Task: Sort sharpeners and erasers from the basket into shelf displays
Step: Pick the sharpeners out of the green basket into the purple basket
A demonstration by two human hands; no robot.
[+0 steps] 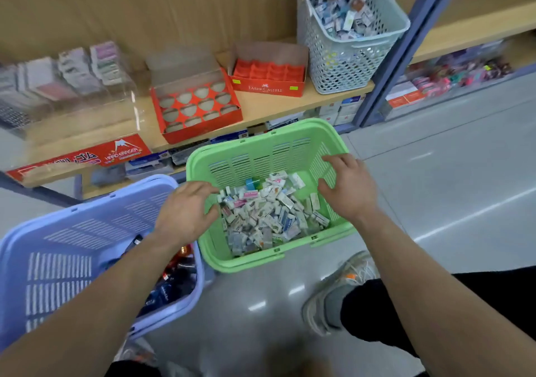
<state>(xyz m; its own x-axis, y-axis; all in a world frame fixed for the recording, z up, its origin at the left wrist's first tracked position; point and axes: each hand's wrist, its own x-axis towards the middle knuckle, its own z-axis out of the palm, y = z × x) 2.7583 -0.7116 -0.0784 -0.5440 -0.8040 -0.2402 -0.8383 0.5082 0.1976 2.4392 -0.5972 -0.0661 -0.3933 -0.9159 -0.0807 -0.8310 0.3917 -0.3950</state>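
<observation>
Between left hand (185,211) and right hand (348,192) lie erasers (269,217).

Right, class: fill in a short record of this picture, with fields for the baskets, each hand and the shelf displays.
Source: green basket on the floor, pile of small packs inside
Left hand: at its left rim, grip unclear
Right hand: fingers spread, by its right wall
Displays: red holed box and Faber-Castell box on the shelf
Others: purple basket on floor, grey basket on shelf
</observation>
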